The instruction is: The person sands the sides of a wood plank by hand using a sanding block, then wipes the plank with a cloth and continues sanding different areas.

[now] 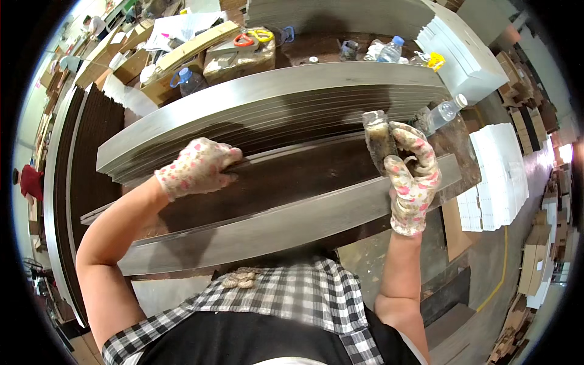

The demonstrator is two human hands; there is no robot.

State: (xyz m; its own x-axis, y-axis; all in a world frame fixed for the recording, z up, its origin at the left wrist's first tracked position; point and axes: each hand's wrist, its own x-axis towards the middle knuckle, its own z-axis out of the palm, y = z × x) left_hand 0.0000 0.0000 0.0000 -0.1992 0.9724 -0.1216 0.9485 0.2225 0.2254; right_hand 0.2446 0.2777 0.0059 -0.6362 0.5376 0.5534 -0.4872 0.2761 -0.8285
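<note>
Both my hands wear white gloves with a pink flower print. My left hand [201, 168] is closed with its fingertips at the edge of a thin grey panel [292, 151] lying in front of the stack. My right hand [415, 173] is raised at the right, fingers wrapped round a grimy, worn pad [378, 135], held upright over the panels. Whether it is folded cloth or sponge I cannot tell. Behind my hands stands a stack of long grey panels [274, 85]. Nearest my apron lies another long grey panel [267, 237] on the dark, stained worktop [304, 176].
A clear bottle [443, 115] leans at the right end of the stack. Scissors [252, 38] with red and yellow handles lie on a block at the back. Another bottle [390, 50] stands there. White sheets [496, 176] are stacked at right; dark panels [91, 140] stand at left.
</note>
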